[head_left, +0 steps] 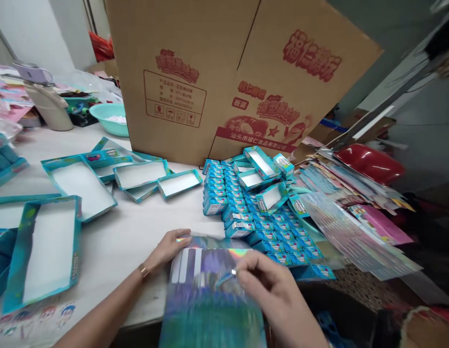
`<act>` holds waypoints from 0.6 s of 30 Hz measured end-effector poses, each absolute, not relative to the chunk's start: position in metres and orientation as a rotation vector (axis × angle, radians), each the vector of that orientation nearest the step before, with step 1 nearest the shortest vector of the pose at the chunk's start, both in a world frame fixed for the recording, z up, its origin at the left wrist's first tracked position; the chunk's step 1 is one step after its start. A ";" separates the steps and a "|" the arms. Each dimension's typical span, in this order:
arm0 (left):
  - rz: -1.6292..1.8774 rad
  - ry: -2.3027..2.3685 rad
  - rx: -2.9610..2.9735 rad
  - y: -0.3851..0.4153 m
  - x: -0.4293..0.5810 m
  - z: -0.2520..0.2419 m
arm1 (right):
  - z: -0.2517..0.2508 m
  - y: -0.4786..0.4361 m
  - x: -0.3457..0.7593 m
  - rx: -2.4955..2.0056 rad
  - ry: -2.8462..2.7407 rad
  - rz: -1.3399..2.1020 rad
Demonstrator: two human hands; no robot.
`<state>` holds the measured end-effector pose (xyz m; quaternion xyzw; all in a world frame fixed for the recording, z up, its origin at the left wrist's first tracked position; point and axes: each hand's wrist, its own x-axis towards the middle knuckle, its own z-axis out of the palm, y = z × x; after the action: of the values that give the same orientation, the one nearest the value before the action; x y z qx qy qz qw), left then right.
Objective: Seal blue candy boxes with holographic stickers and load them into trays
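A shiny purple-and-green iridescent sheet or flat pack (213,314) is in front of me at the table's front edge, its lower part smeared by motion. My left hand (175,244) has its fingers closed over the far left corner. At the right side my right hand (278,290) pinches with thumb and forefinger against the sheet's face; a small bright glint shows at the fingertips, too blurred to name. Just beyond the sheet stand rows of small blue boxes (238,212), close together. Several open blue cardboard trays (271,198) lie on top of these rows.
More shallow blue trays (50,241) lie on the white table (137,261) at the left. A large brown carton (217,58) rises at the back. Stacked printed sheets (354,232) and a red bowl (372,162) are at the right. A turquoise basin (108,121) stands back left.
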<state>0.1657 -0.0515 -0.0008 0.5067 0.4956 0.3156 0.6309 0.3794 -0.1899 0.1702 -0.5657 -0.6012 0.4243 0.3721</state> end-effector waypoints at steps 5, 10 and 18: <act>1.001 1.461 1.682 -0.039 0.145 0.030 | 0.168 -0.131 0.400 -1.386 -1.259 1.356; 0.749 0.790 1.083 -0.032 0.165 0.084 | 0.154 -0.093 0.399 -1.346 -1.226 1.443; 0.834 0.735 0.859 -0.039 0.229 0.087 | 0.141 -0.068 0.386 -1.383 -1.421 1.067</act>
<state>0.2288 -0.0385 0.0867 0.3951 0.3382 0.3837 0.7631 0.3862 -0.0678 0.1414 -0.5544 -0.5696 0.4277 0.4305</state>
